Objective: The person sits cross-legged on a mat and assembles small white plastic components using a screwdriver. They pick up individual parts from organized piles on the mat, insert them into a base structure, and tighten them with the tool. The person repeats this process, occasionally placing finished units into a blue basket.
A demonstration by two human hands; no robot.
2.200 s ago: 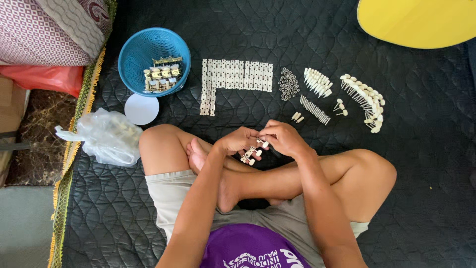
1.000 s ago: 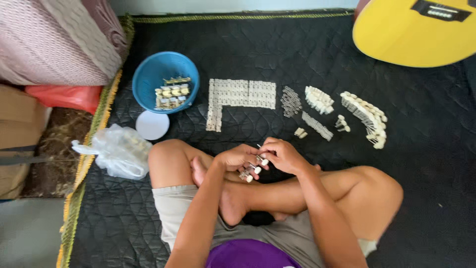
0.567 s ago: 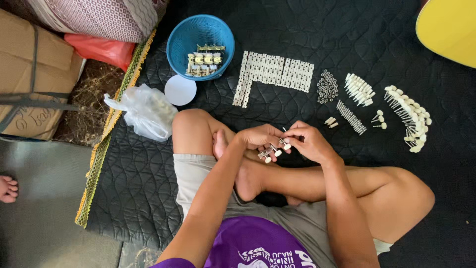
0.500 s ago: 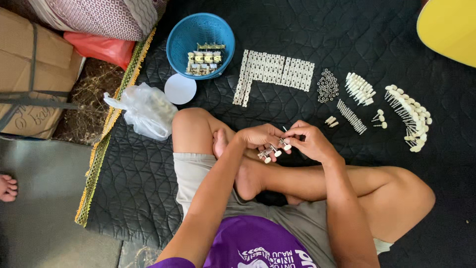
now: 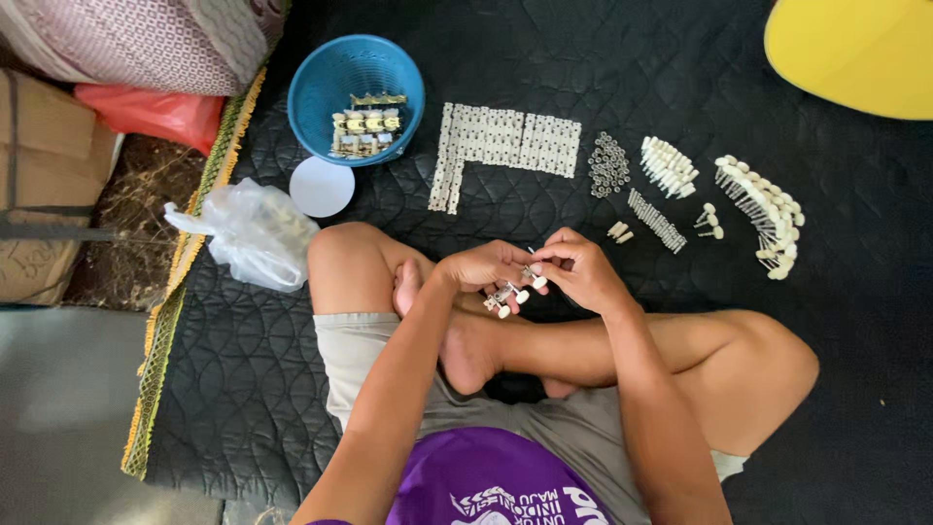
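Note:
I sit cross-legged on a black quilted mat (image 5: 243, 389). My left hand (image 5: 486, 265) grips a small metal tuning-peg strip with white knobs (image 5: 507, 296) above my shins. My right hand (image 5: 580, 269) meets it from the right, fingertips pinched on a small part at the strip's upper end. Ahead on the mat lie rows of white plates (image 5: 501, 141), a heap of small metal rings (image 5: 608, 163), a cluster of white pegs (image 5: 667, 166), a row of thin metal pins (image 5: 656, 220) and a curved line of white-knobbed pegs (image 5: 763, 214).
A blue plastic bowl (image 5: 330, 83) holding several finished peg strips stands at the back left, a round white lid (image 5: 322, 187) beside it. A crumpled clear plastic bag (image 5: 255, 233) lies by my left knee. A yellow guitar body (image 5: 855, 53) is at the far right; cardboard boxes (image 5: 44, 175) at the left.
The view has swung about between frames. Both hands stay together on the peg strip over my legs, with only small finger movements.

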